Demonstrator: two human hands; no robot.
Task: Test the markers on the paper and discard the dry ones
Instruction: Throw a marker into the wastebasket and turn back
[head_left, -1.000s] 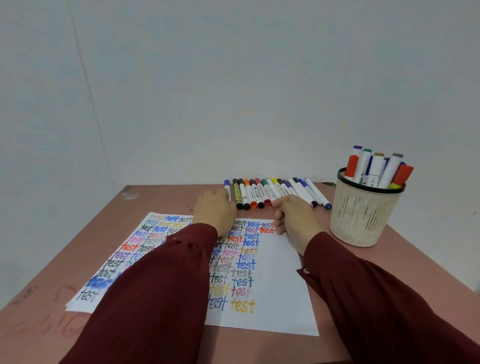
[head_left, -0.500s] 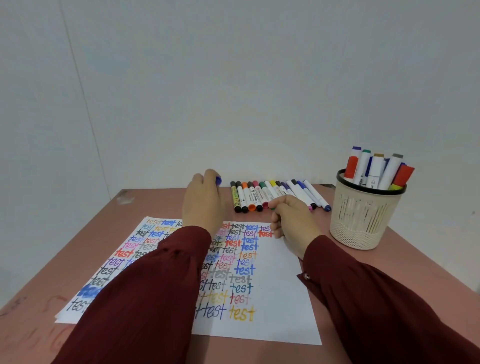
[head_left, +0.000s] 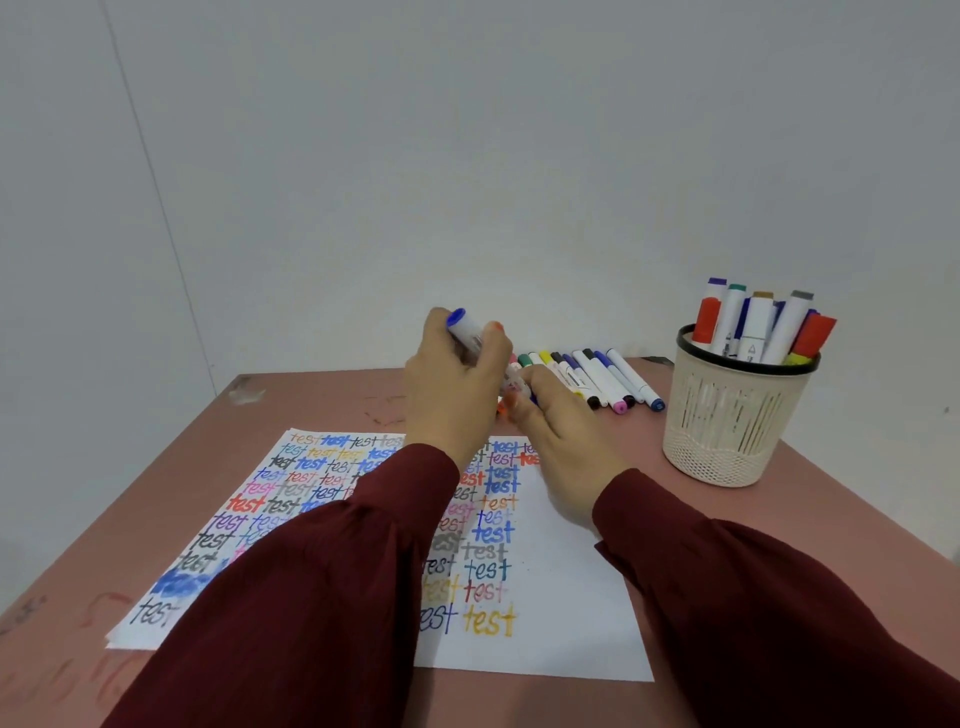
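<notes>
change: a second ago the left hand lay low at the near end of the marker row; now it is raised off the table with a blue-capped marker closed in its fingers.
left grip: wrapped around the marker's white barrel, blue end sticking up and back past the knuckles, the other end slanting down toward the right hand. an orange tip shows just behind the fingers; whether that is a second marker in the same grasp cannot be told.
right grip: the right hand has slid in from where it rested on the paper and its fingertips now meet the lower end of the held marker; it looks pinched there, probably on the cap, though the fingers hide the contact.
thing in hand: lifted clear of the row, directly above the top edge of the paper, between the two hands.
rest of the row: lies flat just beyond and to the right of the grip, capped ends toward the person.
holder: the mesh cup with thicker markers stands well to the right of both hands, untouched.
paper: below the grip, covered in coloured "test" words, with blank space under the right wrist.
meaning for the task: one marker is picked and likely about to be uncapped; the writing test has not yet begun, and no place for dry markers is in view.
</notes>
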